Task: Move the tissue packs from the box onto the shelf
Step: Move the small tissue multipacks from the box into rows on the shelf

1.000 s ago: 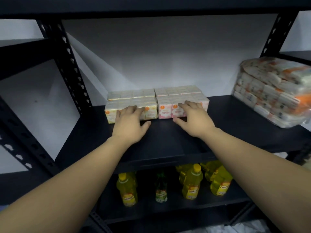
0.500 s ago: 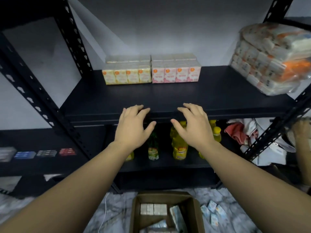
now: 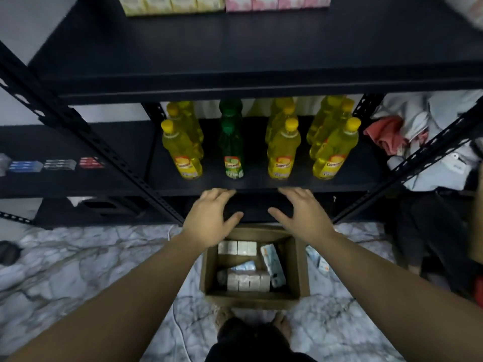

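While two rows of tissue packs [image 3: 224,3] are already lined up at the far edge of the upper shelf [image 3: 235,48], the task is judged to be only partly done, since more packs are seen down in the cardboard box [image 3: 300,270] on the marble floor [image 3: 65,270]. Both hands are held empty above the box: the left hand [image 3: 211,220] and the right hand [image 3: 304,218] are spread flat, palms down, fingers relaxed and nothing gripped. A reach into the box for the next load is judged to be the step in hand.

On the shelf, a yellowish row at the left and a pink row at the right are cut off by the top of the frame; roughly four packs can be made out in each, though the full count cannot be given. In the box, a row of about three packs [image 3: 237,248] is seen at the far side, a row of about four [image 3: 248,282] at the near side, and at least two loose packs [image 3: 273,265] lie tilted between them. A few more packs [image 3: 317,259] are scattered on the floor just right of the box. On the lower shelf, yellow bottles [image 3: 283,150] are ranked in three columns, and green bottles [image 3: 231,145] in one.
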`<action>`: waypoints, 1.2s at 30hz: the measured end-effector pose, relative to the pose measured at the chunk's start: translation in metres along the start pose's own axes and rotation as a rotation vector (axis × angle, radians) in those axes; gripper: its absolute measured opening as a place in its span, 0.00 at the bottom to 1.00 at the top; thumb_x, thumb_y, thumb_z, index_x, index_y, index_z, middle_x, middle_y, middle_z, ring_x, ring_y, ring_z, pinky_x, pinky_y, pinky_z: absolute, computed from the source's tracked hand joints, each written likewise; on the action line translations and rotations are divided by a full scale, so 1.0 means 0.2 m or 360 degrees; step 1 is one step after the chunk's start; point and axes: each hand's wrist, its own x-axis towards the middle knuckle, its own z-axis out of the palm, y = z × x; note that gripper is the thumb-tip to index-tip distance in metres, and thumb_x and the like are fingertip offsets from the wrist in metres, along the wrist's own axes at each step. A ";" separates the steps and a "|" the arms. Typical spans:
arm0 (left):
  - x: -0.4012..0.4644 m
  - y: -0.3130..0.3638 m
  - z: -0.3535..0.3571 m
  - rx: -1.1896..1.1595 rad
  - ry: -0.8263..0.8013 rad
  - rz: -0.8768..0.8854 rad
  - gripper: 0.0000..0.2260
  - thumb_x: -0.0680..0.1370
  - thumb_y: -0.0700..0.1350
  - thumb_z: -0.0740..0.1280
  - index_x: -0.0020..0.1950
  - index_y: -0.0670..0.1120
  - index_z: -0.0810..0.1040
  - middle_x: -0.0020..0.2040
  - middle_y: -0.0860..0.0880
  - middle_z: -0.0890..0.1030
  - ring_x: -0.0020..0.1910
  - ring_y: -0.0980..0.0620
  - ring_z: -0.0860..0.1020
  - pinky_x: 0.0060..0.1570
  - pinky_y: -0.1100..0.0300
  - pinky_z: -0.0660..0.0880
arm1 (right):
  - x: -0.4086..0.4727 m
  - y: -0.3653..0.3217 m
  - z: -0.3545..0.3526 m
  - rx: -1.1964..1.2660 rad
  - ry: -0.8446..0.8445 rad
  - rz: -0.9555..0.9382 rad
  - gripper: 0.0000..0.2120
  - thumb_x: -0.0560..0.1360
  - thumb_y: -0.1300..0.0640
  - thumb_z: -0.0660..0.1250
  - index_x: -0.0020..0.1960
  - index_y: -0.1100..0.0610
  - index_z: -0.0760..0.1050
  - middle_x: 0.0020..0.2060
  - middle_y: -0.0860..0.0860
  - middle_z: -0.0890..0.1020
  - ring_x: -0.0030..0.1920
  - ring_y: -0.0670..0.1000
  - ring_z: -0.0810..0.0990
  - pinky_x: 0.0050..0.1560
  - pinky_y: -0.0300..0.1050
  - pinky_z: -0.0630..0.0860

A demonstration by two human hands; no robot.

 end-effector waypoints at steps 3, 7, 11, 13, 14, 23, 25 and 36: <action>-0.02 -0.16 0.28 -0.0094 -0.0244 -0.0049 0.30 0.79 0.60 0.68 0.78 0.50 0.68 0.67 0.49 0.75 0.67 0.46 0.71 0.66 0.50 0.72 | -0.03 0.13 0.25 0.0105 -0.0248 0.0120 0.34 0.78 0.37 0.67 0.78 0.52 0.67 0.70 0.51 0.75 0.72 0.55 0.68 0.69 0.51 0.70; -0.02 -0.39 0.66 -0.0078 -0.0508 -0.0118 0.35 0.75 0.70 0.60 0.76 0.51 0.69 0.69 0.50 0.74 0.70 0.47 0.70 0.68 0.51 0.70 | -0.04 0.35 0.66 0.0143 -0.0435 0.0254 0.36 0.74 0.29 0.65 0.75 0.48 0.70 0.68 0.49 0.77 0.70 0.53 0.72 0.67 0.50 0.73; 0.05 -0.66 1.08 -0.0059 -0.0610 -0.0148 0.42 0.70 0.75 0.54 0.77 0.52 0.68 0.71 0.49 0.73 0.71 0.47 0.70 0.68 0.50 0.71 | 0.00 0.59 1.09 0.0259 -0.0618 0.0273 0.40 0.69 0.23 0.64 0.72 0.46 0.72 0.66 0.45 0.79 0.66 0.49 0.75 0.63 0.45 0.74; 0.11 -0.80 1.30 -0.0035 -0.0670 -0.0154 0.37 0.74 0.71 0.61 0.78 0.53 0.66 0.73 0.48 0.72 0.72 0.46 0.69 0.68 0.50 0.70 | 0.02 0.72 1.31 0.0260 -0.0720 0.0263 0.44 0.65 0.22 0.65 0.74 0.45 0.71 0.68 0.45 0.77 0.68 0.48 0.73 0.62 0.40 0.70; 0.14 -0.87 1.42 -0.0023 -0.0692 -0.0141 0.35 0.76 0.68 0.64 0.79 0.52 0.66 0.74 0.48 0.71 0.73 0.46 0.68 0.69 0.50 0.70 | 0.03 0.79 1.42 0.0244 -0.0758 0.0249 0.47 0.63 0.20 0.63 0.73 0.46 0.72 0.68 0.45 0.77 0.69 0.49 0.73 0.62 0.38 0.68; 0.37 -1.23 2.42 -0.0131 -0.0736 -0.0128 0.35 0.72 0.64 0.74 0.75 0.50 0.71 0.68 0.48 0.76 0.68 0.46 0.73 0.67 0.53 0.70 | 0.10 1.31 2.29 0.0435 -0.0977 0.0407 0.33 0.64 0.44 0.83 0.67 0.52 0.80 0.64 0.46 0.82 0.65 0.46 0.79 0.65 0.39 0.73; 0.38 -1.27 2.57 -0.0139 -0.0724 -0.0117 0.36 0.72 0.62 0.76 0.75 0.49 0.72 0.69 0.48 0.76 0.69 0.45 0.73 0.68 0.53 0.70 | 0.09 1.36 2.40 0.0432 -0.1081 0.0437 0.37 0.62 0.45 0.85 0.67 0.53 0.79 0.63 0.45 0.81 0.64 0.45 0.78 0.62 0.33 0.70; 0.48 -1.36 2.98 0.0497 -0.0655 0.0174 0.42 0.72 0.70 0.65 0.79 0.48 0.63 0.68 0.45 0.70 0.64 0.41 0.68 0.60 0.47 0.66 | 0.08 1.47 2.81 0.0139 -0.1374 0.0249 0.26 0.68 0.48 0.80 0.64 0.53 0.80 0.62 0.54 0.81 0.61 0.56 0.79 0.61 0.47 0.75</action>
